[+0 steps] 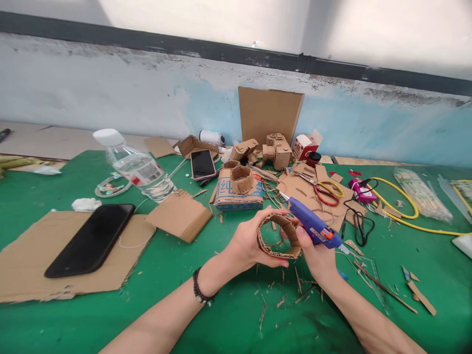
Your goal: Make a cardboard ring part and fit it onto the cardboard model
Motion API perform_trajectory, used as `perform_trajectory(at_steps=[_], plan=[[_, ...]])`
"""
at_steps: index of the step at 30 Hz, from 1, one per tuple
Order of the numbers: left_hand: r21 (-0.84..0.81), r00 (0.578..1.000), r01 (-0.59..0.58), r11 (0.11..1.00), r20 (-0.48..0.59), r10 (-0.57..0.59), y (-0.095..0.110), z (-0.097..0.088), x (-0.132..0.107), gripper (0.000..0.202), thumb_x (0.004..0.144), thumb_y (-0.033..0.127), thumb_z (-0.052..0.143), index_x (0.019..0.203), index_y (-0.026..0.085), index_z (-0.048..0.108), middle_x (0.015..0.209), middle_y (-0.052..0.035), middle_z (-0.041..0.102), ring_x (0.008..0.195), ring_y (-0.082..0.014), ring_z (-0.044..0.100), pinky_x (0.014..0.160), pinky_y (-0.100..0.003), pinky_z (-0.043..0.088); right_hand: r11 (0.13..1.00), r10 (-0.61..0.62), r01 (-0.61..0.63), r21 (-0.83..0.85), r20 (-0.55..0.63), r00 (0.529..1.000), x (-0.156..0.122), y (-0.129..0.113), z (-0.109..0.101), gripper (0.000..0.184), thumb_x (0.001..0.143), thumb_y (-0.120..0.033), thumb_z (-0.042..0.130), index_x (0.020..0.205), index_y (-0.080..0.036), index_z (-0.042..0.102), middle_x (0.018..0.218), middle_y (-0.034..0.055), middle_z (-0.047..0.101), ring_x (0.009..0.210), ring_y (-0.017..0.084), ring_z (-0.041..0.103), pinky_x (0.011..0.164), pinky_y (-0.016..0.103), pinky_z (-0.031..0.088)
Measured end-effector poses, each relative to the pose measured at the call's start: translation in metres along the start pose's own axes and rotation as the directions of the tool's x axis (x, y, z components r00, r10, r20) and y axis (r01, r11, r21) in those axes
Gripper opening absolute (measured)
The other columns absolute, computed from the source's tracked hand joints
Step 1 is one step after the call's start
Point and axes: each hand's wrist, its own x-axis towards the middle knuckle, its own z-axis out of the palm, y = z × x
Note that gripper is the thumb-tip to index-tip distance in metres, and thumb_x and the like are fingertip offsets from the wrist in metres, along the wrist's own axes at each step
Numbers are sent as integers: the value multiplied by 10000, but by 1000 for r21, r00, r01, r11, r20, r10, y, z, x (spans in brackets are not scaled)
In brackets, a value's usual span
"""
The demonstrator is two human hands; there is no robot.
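1. A person's left hand (243, 241) curls around a many-sided cardboard ring (292, 235), its grip closed on the outer wall, the ring held above a green tabletop (55, 324) with its open end toward the camera.
2. Just right of the ring, the right hand (317, 255) has its grip wrapped around a blue glue gun (308, 220), the nozzle angled up and left past the ring's upper rim; whether these fingers also touch the ring cannot be told.
3. Beyond the ring sits a blue-printed cardboard piece (234, 200); farther back stands a camera-shaped cardboard model (282, 151).
4. Beyond the ring to the right, scissors (327, 195) with red and yellow handles lie on a cardboard sheet (295, 184).
5. Well left of the ring, a black phone (92, 241) rests on flat cardboard (22, 260), a clear water bottle (142, 167) behind it.
6. Cardboard scraps (263, 312) litter the area below the ring.
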Motion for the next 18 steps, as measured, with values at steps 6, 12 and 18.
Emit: perform_trajectory(at_steps=[6, 12, 18], plan=[[-15, 1000, -2, 1000, 2, 2, 0, 1, 0, 1110, 577, 631, 1079, 1502, 248, 599, 1424, -154, 790, 1314, -373, 783, 1374, -582, 414, 1000, 2, -2, 10, 6, 1000, 0, -1, 2, 201, 929, -452, 817, 1005, -266, 802, 935, 31, 865, 813, 268, 854, 769, 378, 747], [-36, 998, 63, 997, 22, -62, -3, 1, -1, 1125, 555, 641, 1082, 1495, 244, 607, 1433, -164, 781, 1344, -391, 761, 1299, -553, 507, 1000, 4, -4, -14, 21, 1000, 0, -5, 2, 220, 946, -479, 796, 1027, -275, 806, 933, 34, 859, 798, 281, 854, 738, 392, 749], [-29, 997, 74, 997, 20, -73, 0, 2, 0, 1144, 544, 645, 1079, 1499, 238, 598, 1422, -164, 779, 1316, -384, 771, 1200, -502, 583, 1000, 31, -31, 0, 18, 999, -1, -1, 1, 268, 945, -507, 807, 1044, -259, 808, 972, 51, 868, 854, 297, 863, 761, 403, 745]])
